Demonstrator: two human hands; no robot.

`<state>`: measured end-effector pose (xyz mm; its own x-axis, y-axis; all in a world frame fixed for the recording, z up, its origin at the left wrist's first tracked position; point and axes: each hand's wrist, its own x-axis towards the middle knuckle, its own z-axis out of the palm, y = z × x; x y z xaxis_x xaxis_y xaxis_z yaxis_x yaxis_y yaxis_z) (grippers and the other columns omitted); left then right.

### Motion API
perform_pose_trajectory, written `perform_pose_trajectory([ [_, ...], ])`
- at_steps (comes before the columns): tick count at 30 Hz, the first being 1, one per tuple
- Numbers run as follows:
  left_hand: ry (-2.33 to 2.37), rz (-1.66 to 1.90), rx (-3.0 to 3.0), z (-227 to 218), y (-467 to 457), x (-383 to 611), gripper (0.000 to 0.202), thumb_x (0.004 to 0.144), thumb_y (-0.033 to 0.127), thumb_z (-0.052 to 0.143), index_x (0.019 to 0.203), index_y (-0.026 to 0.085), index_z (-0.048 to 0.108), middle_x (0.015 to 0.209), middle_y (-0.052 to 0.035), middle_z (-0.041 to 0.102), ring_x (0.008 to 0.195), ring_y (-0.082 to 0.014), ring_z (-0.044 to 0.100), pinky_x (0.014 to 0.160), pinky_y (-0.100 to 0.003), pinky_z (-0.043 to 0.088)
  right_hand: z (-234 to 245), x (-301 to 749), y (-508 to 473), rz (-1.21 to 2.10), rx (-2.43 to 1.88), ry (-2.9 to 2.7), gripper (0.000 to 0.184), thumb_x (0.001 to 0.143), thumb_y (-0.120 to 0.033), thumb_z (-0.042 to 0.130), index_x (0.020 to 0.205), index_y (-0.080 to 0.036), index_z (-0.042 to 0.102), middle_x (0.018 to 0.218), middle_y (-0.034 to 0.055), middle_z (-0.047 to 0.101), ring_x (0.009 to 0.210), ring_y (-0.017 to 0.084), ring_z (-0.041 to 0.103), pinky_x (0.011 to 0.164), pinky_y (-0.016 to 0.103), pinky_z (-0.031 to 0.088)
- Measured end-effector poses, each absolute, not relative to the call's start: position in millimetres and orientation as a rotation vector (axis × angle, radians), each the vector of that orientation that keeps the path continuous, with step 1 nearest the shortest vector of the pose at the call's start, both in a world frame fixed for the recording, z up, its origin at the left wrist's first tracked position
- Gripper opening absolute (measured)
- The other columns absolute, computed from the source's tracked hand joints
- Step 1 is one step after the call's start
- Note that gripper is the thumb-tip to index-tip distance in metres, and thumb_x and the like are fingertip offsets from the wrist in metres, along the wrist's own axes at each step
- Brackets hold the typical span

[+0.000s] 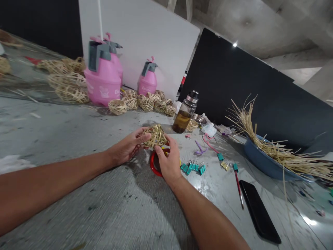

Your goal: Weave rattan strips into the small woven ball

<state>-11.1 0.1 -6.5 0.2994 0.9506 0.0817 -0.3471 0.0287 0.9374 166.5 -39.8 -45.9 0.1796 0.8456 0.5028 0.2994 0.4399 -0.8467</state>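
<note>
Between my two hands is a small woven basket of bamboo strips (156, 135), held up a little above the grey tabletop. My left hand (132, 144) grips its left side, with the thumb lying over the top. On the right side, my right hand (169, 158) has its thumb at the front and a finger at the back edge. Red-handled scissors (154, 168) lie on the table just under the basket, partly covered by my right hand. The basket's underside is hidden.
Pink spray bottles (104, 81) stand at the back left among several woven baskets (147, 103). Beyond my hands is a bottle of brown liquid (181, 119). To the right are green binder clips (192, 167), a paintbrush (238, 187), a black phone (259, 211) and a blue basin (267, 161) of strips.
</note>
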Motion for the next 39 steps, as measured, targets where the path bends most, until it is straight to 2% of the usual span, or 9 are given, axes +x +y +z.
perform_pose_trajectory([
  [8, 0.668, 1.156, 1.107, -9.7, 1.8, -6.6, 0.045, 0.083, 0.060, 0.096, 0.101, 0.021, 0.081, 0.104, -0.0103, 0.085, 0.095, -0.0287, 0.081, 0.068, -0.031, 0.066, -46.2, 165.2, -41.2, 0.607, -1.117, -1.370, 0.035, 0.101, -0.050, 0.076, 0.125, -0.025, 0.075, 0.121, 0.0066, 0.082, 0.114, 0.028, 0.075, 0.107, 0.043, 0.060],
  [13, 0.576, 1.092, 1.149, -4.7, -6.7, -5.5, 0.048, 0.080, 0.053, 0.102, 0.106, 0.021, 0.077, 0.103, -0.0057, 0.085, 0.098, -0.0228, 0.078, 0.077, -0.024, 0.063, -42.9, 162.8, -44.9, 0.594, -1.108, -1.331, 0.037, 0.106, -0.054, 0.067, 0.124, -0.022, 0.074, 0.120, 0.0089, 0.081, 0.111, 0.028, 0.074, 0.105, 0.042, 0.060],
  [16, 0.580, 1.071, 1.160, -3.9, -7.2, -6.6, 0.048, 0.079, 0.049, 0.103, 0.106, 0.020, 0.074, 0.111, -0.0075, 0.085, 0.096, -0.0210, 0.076, 0.074, -0.022, 0.061, -42.0, 161.9, -45.6, 0.579, -1.099, -1.329, 0.036, 0.107, -0.055, 0.067, 0.120, -0.023, 0.073, 0.118, 0.0085, 0.080, 0.111, 0.028, 0.073, 0.108, 0.043, 0.059],
  [19, 0.597, 1.092, 1.184, -4.3, -5.6, -7.1, 0.049, 0.078, 0.049, 0.103, 0.105, 0.020, 0.074, 0.113, -0.0086, 0.084, 0.093, -0.0213, 0.075, 0.070, -0.023, 0.059, -42.8, 160.7, -45.7, 0.569, -1.107, -1.320, 0.035, 0.107, -0.053, 0.068, 0.124, -0.023, 0.072, 0.122, 0.0090, 0.080, 0.115, 0.028, 0.073, 0.112, 0.045, 0.059],
  [23, 0.612, 1.131, 1.143, -5.5, -3.5, -7.6, 0.056, 0.078, 0.049, 0.104, 0.116, 0.021, 0.075, 0.108, -0.0060, 0.083, 0.096, -0.0219, 0.076, 0.075, -0.024, 0.061, -45.4, 160.6, -44.4, 0.551, -1.099, -1.286, 0.047, 0.104, -0.054, 0.070, 0.140, -0.024, 0.065, 0.140, 0.0126, 0.075, 0.129, 0.030, 0.070, 0.116, 0.047, 0.058],
  [25, 0.616, 1.149, 1.130, -6.3, -2.4, -8.2, 0.058, 0.079, 0.048, 0.104, 0.121, 0.020, 0.075, 0.108, -0.0050, 0.083, 0.100, -0.0220, 0.076, 0.075, -0.023, 0.061, -46.3, 161.9, -43.2, 0.530, -1.104, -1.282, 0.045, 0.104, -0.055, 0.069, 0.137, -0.024, 0.067, 0.142, 0.0128, 0.074, 0.132, 0.030, 0.068, 0.117, 0.047, 0.057],
  [30, 0.613, 1.174, 1.124, -8.8, 0.9, -9.6, 0.059, 0.079, 0.049, 0.104, 0.121, 0.021, 0.073, 0.119, -0.0077, 0.083, 0.105, -0.0232, 0.077, 0.073, -0.023, 0.061, -45.8, 167.9, -38.5, 0.525, -1.118, -1.277, 0.031, 0.108, -0.053, 0.060, 0.113, -0.025, 0.073, 0.120, 0.0073, 0.077, 0.117, 0.027, 0.069, 0.112, 0.043, 0.057],
  [35, 0.625, 1.170, 1.121, -9.5, 2.4, -10.6, 0.064, 0.085, 0.057, 0.099, 0.129, 0.020, 0.072, 0.120, -0.0093, 0.083, 0.112, -0.0269, 0.077, 0.075, -0.027, 0.062, -44.6, 170.5, -34.8, 0.608, -1.100, -1.269, 0.038, 0.107, -0.059, 0.060, 0.094, -0.024, 0.070, 0.095, 0.0029, 0.074, 0.096, 0.023, 0.068, 0.096, 0.036, 0.058],
  [39, 0.642, 1.150, 1.138, -10.4, 2.1, -9.6, 0.055, 0.086, 0.057, 0.098, 0.119, 0.018, 0.075, 0.118, -0.0104, 0.084, 0.115, -0.0285, 0.076, 0.077, -0.028, 0.061, -44.4, 167.3, -35.1, 0.691, -1.032, -1.200, 0.044, 0.108, -0.064, 0.058, 0.089, -0.024, 0.068, 0.088, 0.0019, 0.073, 0.085, 0.021, 0.067, 0.085, 0.033, 0.059],
])
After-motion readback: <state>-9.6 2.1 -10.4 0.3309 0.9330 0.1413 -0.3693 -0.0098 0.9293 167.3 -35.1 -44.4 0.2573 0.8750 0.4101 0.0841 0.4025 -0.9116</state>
